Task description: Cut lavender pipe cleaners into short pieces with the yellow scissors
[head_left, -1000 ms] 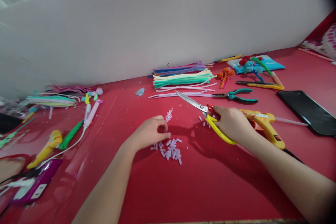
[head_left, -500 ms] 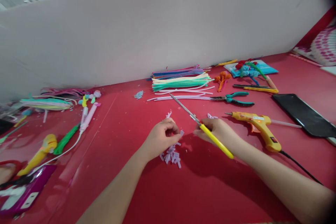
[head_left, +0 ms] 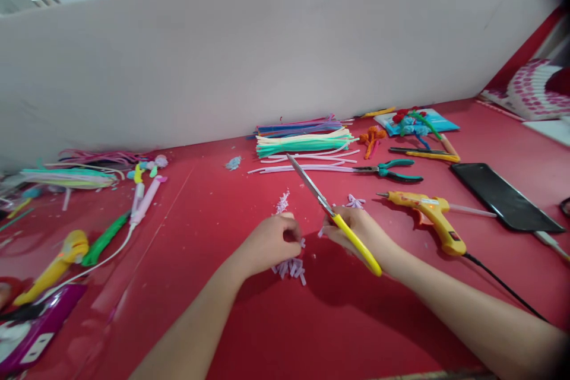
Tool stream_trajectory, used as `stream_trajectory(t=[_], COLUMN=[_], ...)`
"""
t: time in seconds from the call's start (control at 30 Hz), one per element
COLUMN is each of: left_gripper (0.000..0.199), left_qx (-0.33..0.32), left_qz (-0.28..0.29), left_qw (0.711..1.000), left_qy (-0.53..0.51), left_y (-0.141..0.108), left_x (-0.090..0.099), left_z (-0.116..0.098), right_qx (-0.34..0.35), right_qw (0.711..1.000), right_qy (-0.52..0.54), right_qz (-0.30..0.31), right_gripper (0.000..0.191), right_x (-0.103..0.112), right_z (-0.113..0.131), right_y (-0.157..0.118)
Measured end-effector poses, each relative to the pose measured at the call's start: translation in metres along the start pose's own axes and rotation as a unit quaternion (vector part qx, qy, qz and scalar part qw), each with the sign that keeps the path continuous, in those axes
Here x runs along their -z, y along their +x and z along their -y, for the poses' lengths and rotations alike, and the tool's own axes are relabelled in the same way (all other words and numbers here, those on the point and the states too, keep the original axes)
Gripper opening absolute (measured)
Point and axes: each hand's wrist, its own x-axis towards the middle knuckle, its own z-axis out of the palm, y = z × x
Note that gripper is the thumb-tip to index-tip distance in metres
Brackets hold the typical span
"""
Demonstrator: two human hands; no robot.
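My right hand (head_left: pixel 358 231) is closed round a pair of scissors (head_left: pixel 356 243) with yellow handles, their blades together and pointing up and to the left. A tiny lilac bit (head_left: pixel 320 232) shows at that hand's fingertips. My left hand (head_left: pixel 269 243) is pinched, with a short lilac pipe cleaner piece (head_left: pixel 303 243) at the thumb and fingertips. Just below it lies a heap of cut lilac pipe cleaner pieces (head_left: pixel 291 268), partly hidden by the hand. Paler lilac clippings (head_left: pixel 282 202) lie above it. A small lilac bundle (head_left: pixel 355 201) rests beyond my right hand.
Pipe cleaner bundles (head_left: pixel 305 142) lie along the white partition (head_left: pixel 267 53). Pliers (head_left: pixel 392 171), a yellow glue gun (head_left: pixel 427 214) with a cord and a black phone (head_left: pixel 505 196) are at right. A pink glue gun (head_left: pixel 149 199) and a purple device (head_left: pixel 48 326) are at left.
My left hand has moved slightly down and left over the heap. The right hand with the scissors has shifted a little left and down. The view has turned slightly.
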Motion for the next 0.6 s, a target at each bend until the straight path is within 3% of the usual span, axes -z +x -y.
stream_trajectory(t=[0.03, 0.1, 0.17, 0.27, 0.33, 0.47, 0.6], left_gripper=[0.006, 0.007, 0.011, 0.016, 0.016, 0.017, 0.015], left_qx=[0.008, 0.025, 0.022, 0.012, 0.025, 0.048, 0.038], left_qz=[0.008, -0.026, -0.048, -0.029, -0.049, -0.048, -0.056], left_qw=[1.000, 0.999, 0.998, 0.992, 0.990, 0.992, 0.991], left_qy=[0.011, 0.013, -0.031, -0.121, -0.128, -0.107, -0.115], left_y=[-0.001, -0.002, -0.001, 0.000, 0.001, 0.005, 0.012], left_x=[0.001, -0.001, -0.005, -0.016, -0.020, -0.013, -0.005], left_z=[0.002, 0.001, -0.004, -0.012, -0.014, -0.015, -0.023], right_qx=[-0.004, 0.000, 0.012, 0.009, 0.006, 0.019, -0.010], right_qw=[1.000, 1.000, 1.000, 1.000, 1.000, 0.999, 1.000], right_qy=[-0.002, -0.011, -0.020, -0.022, -0.020, -0.028, -0.020], right_qz=[0.005, 0.012, 0.016, 0.020, 0.020, 0.005, -0.003], right_gripper=[0.010, 0.011, 0.010, 0.010, 0.010, 0.008, 0.010], right_x=[0.000, 0.000, -0.001, -0.004, -0.005, 0.000, 0.008], right_z=[0.000, 0.000, -0.002, -0.005, -0.006, -0.005, -0.001], right_y=[0.000, 0.001, 0.001, 0.002, 0.002, 0.003, 0.002])
